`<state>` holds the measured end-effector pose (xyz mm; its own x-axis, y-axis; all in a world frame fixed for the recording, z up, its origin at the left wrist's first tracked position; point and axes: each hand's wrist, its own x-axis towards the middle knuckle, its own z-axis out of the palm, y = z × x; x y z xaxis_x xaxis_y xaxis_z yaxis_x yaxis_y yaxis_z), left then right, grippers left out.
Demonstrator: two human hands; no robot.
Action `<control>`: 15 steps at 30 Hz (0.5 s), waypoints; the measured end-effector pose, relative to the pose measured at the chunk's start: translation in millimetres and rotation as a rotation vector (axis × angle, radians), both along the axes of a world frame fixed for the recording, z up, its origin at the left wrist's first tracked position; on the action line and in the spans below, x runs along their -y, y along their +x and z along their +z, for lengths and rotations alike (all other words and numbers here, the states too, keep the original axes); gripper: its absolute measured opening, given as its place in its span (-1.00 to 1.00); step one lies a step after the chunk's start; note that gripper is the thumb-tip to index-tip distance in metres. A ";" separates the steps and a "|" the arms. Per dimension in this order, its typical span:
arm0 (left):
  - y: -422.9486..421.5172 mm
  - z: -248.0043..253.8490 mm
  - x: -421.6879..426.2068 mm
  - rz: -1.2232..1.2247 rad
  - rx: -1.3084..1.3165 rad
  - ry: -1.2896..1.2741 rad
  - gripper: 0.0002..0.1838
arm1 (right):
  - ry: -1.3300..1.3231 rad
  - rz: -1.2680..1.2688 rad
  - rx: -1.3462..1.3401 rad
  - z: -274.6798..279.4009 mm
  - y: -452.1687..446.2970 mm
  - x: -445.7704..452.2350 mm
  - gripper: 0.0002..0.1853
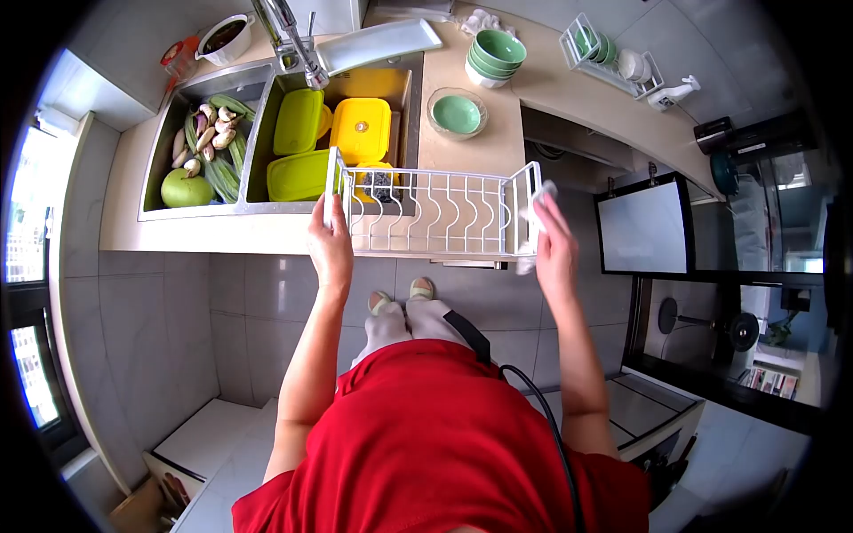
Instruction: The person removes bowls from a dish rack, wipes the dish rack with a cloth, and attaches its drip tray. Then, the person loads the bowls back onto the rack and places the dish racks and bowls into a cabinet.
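A white wire dish rack (435, 172) is held up in front of the counter edge, overlapping the sink's lower right corner. My left hand (331, 247) is closed on the rack's left end, thumb on its side. At the opposite end, my right hand (555, 247) presses a whitish cloth (546, 192) against the rack's side frame. The cloth also shows below the fingers. The rack holds no dishes; its curved wire dividers are visible. Behind its left part, a dark scrubber (380, 185) lies in the sink.
The double sink (240, 210) holds vegetables on the left and green and yellow lidded containers (361, 129) on the right. Stacked green bowls (496, 55) and a glass bowl (457, 114) stand on the counter. Another rack (613, 58) with dishes and a spray bottle (673, 92) are farther right.
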<state>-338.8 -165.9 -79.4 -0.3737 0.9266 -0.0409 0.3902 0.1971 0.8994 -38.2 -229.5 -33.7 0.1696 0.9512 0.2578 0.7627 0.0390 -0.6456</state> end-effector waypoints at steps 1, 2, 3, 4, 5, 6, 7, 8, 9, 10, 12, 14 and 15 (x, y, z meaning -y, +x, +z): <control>-2.4 -0.2 -1.3 -0.004 0.015 -0.007 -0.56 | 0.042 0.004 0.075 -3.2 -4.1 14.0 -0.49; -4.4 -8.6 -2.2 0.002 0.022 0.042 -0.56 | 0.041 -0.003 0.075 -5.0 -7.7 26.5 -0.50; -3.6 -6.5 -2.0 -0.002 0.023 0.040 -0.56 | 0.041 -0.009 0.078 -5.4 -9.8 35.1 -0.51; -3.0 -2.1 -1.3 0.003 0.033 0.033 -0.56 | 0.039 -0.014 0.081 -5.2 -11.4 40.1 -0.51; -2.5 0.3 -1.0 0.007 0.042 0.028 -0.56 | 0.045 -0.022 0.076 -5.4 -13.5 43.9 -0.54; -3.6 -2.8 -1.2 0.004 0.041 0.026 -0.55 | 0.052 -0.031 0.070 -5.6 -15.7 45.8 -0.56; -6.5 -8.9 -2.6 -0.003 0.043 0.026 -0.55 | 0.052 -0.038 0.072 -4.6 -19.0 44.4 -0.56; -10.4 -16.2 -4.1 -0.022 0.041 0.014 -0.54 | 0.078 -0.068 0.124 -2.7 -22.6 40.4 -0.61; -12.0 -19.8 -5.0 -0.042 0.037 0.003 -0.54 | 0.105 -0.099 0.175 -2.0 -23.8 35.4 -0.65; -12.7 -8.3 -3.9 -0.069 0.154 -0.092 -0.51 | 0.065 -0.120 0.167 -9.2 -18.7 29.4 -0.69; -19.9 -12.7 -3.2 -0.139 0.245 -0.068 -0.49 | 0.036 -0.162 0.129 -19.1 -12.8 20.8 -0.69; -27.9 -19.2 -1.8 -0.236 0.388 -0.013 -0.43 | 0.036 -0.183 0.102 -24.7 -7.9 16.1 -0.69; -33.8 -24.6 -2.9 -0.304 0.430 0.007 -0.42 | 0.033 -0.177 0.099 -27.2 -5.3 15.7 -0.69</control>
